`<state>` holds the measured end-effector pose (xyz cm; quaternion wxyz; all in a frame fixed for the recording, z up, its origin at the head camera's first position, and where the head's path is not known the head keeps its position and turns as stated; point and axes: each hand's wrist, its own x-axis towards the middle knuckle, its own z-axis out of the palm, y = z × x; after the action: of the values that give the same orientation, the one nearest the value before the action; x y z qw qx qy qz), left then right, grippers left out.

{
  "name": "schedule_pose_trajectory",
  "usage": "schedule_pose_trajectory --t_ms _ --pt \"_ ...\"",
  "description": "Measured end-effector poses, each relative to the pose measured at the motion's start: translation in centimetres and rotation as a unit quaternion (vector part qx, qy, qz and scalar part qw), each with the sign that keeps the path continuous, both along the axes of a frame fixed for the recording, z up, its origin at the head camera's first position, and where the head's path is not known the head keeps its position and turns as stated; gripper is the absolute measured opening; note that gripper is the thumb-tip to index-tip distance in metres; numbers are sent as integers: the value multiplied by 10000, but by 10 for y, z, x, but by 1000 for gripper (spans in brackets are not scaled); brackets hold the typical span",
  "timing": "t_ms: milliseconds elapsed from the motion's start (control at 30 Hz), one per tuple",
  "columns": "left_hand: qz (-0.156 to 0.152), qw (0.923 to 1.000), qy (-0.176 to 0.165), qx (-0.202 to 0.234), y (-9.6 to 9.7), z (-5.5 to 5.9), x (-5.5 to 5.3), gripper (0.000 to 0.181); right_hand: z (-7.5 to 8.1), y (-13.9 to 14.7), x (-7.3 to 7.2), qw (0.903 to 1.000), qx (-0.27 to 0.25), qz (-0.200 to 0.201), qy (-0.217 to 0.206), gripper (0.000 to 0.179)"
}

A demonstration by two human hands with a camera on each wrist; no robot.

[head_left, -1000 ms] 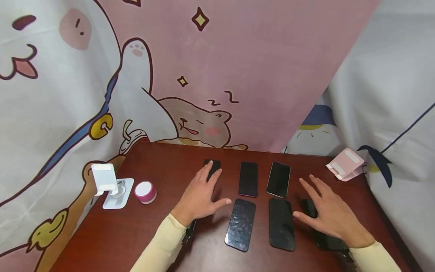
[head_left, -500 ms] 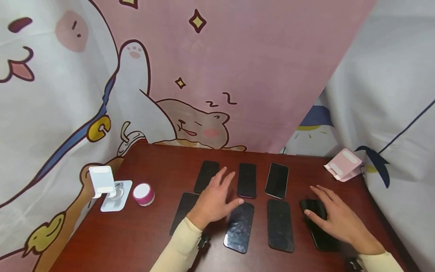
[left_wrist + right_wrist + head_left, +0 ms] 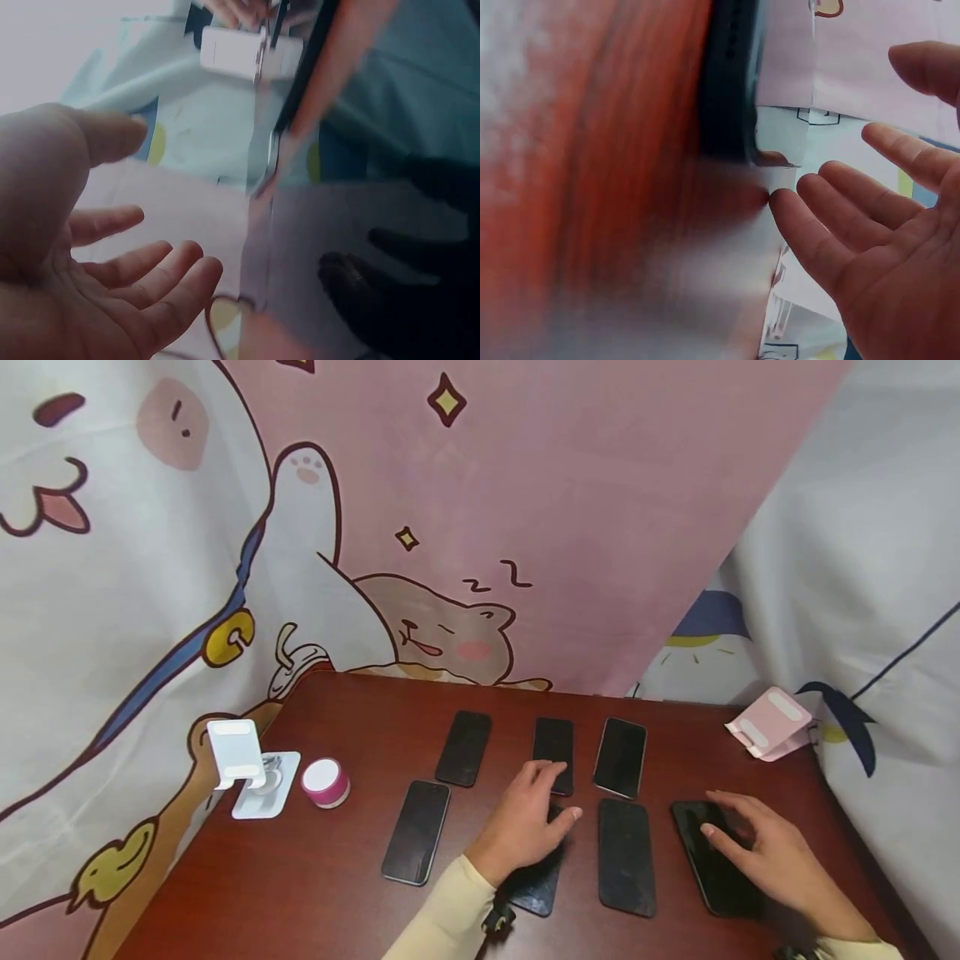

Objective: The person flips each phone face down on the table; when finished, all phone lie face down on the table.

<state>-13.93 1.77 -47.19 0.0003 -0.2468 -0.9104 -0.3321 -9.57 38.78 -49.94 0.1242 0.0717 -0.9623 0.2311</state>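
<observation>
Jar (image 3: 326, 783) — left of 7 phones (image 3: 626, 857).

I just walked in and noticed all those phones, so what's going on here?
Someone is at a table where seven dark phones lie, three in the far row and four in the near one. Their left hand is over the near row's second phone from the left, their right hand over that row's right-end phone; neither grips anything. A white stand and a pink jar sit at the left, a pink stand near the far right corner.
</observation>
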Motion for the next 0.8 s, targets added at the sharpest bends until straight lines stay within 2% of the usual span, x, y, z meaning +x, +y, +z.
schedule_pose_trajectory --t_ms 67,167,233,300,367,500,600,800 --pt "26 9999 -89 96 9 -1 3 61 0 2 1 9998 -63 -119 -124 53" --pt "17 9991 -328 282 22 -3 9 55 1 3 5 9978 -159 -333 -554 54" --pt "-38 9972 -527 538 31 -5 13 50 1 4 9 9948 -201 -480 -879 57" --pt "-89 9921 -844 927 38 -8 16 46 2 7 11 9916 -273 -557 -1134 58" --pt "-144 9824 -1251 1379 47 -11 18 43 3 9 13 9885 -288 -587 -1365 60" --pt "-153 9616 -1917 1959 62 -14 22 39 8 14 15 9801 -437 -512 -1870 65" --pt "-192 9493 -2289 2148 73 -14 24 38 11 14 16 9705 -612 -503 -2279 70" --pt "-189 9170 -3270 2275 98 -15 31 38 11 13 17 9558 -926 -543 -2736 75"
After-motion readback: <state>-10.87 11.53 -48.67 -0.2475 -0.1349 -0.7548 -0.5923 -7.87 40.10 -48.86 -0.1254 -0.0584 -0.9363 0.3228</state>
